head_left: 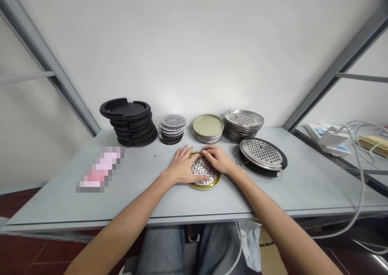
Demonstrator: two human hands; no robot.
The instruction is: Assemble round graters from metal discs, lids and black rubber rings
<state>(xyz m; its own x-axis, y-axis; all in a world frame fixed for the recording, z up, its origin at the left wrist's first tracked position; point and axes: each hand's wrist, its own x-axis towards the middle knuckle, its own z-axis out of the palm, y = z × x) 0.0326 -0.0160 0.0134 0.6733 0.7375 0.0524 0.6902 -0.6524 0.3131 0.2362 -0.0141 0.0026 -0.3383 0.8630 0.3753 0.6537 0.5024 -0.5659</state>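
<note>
A round gold-rimmed plate (205, 187) lies on the table in front of me, with a perforated patterned disc (203, 168) inside its rim. My left hand (184, 168) rests over the left side of both, fingers spread and thumb lying across the disc's lower part. At the upper right of the rim is my right hand (218, 158), its fingers bent together at the edge; whether they pinch anything is too small to tell. Behind the hands stand a short stack of patterned discs (173, 121) and a stack of gold-coloured plates (208, 125).
Black rings (130, 110) are stacked at the back left; silver perforated plates (244, 118) stand at the back right. Nearer right lies a perforated metal disc (263, 152) on a black base. A blurred pink item (101, 168) lies left. A white cable (361, 186) hangs right.
</note>
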